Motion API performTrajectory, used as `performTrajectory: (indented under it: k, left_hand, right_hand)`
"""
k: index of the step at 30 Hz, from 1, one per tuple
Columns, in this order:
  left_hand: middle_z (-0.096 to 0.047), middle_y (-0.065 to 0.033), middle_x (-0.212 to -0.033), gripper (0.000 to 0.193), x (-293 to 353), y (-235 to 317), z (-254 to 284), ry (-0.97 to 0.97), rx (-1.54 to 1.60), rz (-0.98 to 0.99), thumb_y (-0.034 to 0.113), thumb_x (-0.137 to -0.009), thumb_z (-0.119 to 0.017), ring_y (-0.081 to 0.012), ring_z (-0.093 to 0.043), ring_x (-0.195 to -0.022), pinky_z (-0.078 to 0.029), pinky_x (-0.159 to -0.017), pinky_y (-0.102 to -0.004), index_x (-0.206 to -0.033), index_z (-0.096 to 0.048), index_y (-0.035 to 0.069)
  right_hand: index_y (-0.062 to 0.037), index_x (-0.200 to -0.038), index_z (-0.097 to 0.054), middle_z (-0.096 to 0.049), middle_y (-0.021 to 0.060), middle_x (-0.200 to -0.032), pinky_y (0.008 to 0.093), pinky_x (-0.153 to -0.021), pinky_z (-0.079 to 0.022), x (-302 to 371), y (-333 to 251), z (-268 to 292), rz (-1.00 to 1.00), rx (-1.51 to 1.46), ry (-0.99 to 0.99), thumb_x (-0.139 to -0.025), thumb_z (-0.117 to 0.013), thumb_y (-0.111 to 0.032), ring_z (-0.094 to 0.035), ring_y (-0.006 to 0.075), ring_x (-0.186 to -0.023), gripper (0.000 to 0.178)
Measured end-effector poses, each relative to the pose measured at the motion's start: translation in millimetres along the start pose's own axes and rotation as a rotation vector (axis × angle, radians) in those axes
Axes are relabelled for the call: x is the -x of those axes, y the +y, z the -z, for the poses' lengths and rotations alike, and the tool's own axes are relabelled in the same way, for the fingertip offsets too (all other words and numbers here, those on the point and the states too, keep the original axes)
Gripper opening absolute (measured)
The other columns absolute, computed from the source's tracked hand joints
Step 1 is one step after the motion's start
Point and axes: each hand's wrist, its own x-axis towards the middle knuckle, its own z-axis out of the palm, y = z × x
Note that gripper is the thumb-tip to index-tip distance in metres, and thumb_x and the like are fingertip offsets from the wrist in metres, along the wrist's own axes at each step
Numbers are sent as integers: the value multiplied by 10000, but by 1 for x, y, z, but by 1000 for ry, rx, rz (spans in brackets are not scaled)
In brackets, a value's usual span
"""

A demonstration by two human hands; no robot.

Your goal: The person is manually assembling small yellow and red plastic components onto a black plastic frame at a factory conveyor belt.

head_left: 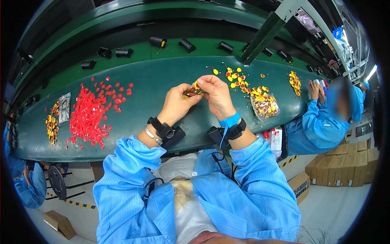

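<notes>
Over the green bench, my left hand (178,102) and my right hand (218,96) meet with fingers pinched together. Between their fingertips is a small yellow part (196,85), gripped by the right thumb and fingers. More yellow shows at the left fingertips, largely covered by the fingers, along with something dark that I cannot make out. To the right of my hands lie loose yellow-and-dark-red parts (237,79), some with thin wire leads. A clear plastic bag (265,106) of the same parts sits nearer me. On the left spreads a big heap of small red pieces (87,116).
Black cylindrical housings (187,45) stand along the green belt (142,52) behind the bench. A dark green post (264,38) rises at the back right. A co-worker in blue (319,122) sits at the right. Cardboard boxes (341,164) are stacked on the floor.
</notes>
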Motion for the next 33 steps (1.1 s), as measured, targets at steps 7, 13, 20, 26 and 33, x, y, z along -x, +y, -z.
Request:
performTrajectory:
  k: [7, 13, 20, 26, 33]
  left_hand:
    - [-654, -74, -764, 188, 4, 4, 15, -80, 176, 272, 100, -813, -648, -103, -606, -586, -469, -521, -240, -960, -605, -10]
    - [-653, -39, -757, 392, 10, 10, 16, 11, -119, 136, 66, -871, -562, -79, -576, -596, -434, -492, -212, -1253, -487, 20]
    - [-659, -78, -749, 484, 1, 28, 35, -145, -639, -109, 28, -867, -493, -114, -599, -617, -481, -595, -262, -1342, -399, 44]
    - [-660, -84, -739, 334, 10, 11, 39, 2, -274, 15, 22, -850, -481, -153, -620, -618, -489, -590, -265, -1184, -478, 16]
    - [-657, -83, -801, 163, 10, 3, 39, -4, -270, 179, 54, -836, -576, -131, -625, -683, -495, -614, -249, -979, -588, -23]
  right_hand:
    - [-15, -926, -576, -644, 53, -798, 205, -638, -464, 3, 1, 0, 172, 48, 86, -830, -640, -58, -603, 89, -726, 124]
    - [33, -984, -556, -623, 76, -867, 221, -595, -509, 6, 22, 0, 108, 202, -82, -833, -615, -10, -606, 102, -687, 168]
    - [20, -944, -599, -608, 23, -754, 208, -562, -472, -1, 21, 9, 194, 345, -94, -806, -634, 1, -559, 72, -621, 143]
    - [19, -868, -623, -613, 9, -708, 193, -536, -438, -3, 11, 18, 269, 423, 1, -792, -659, -27, -548, 54, -615, 95]
    - [-39, -842, -657, -638, 105, -695, 322, -584, -475, -12, 19, 26, 254, 826, 23, -746, -681, -135, -609, 212, -611, 138]
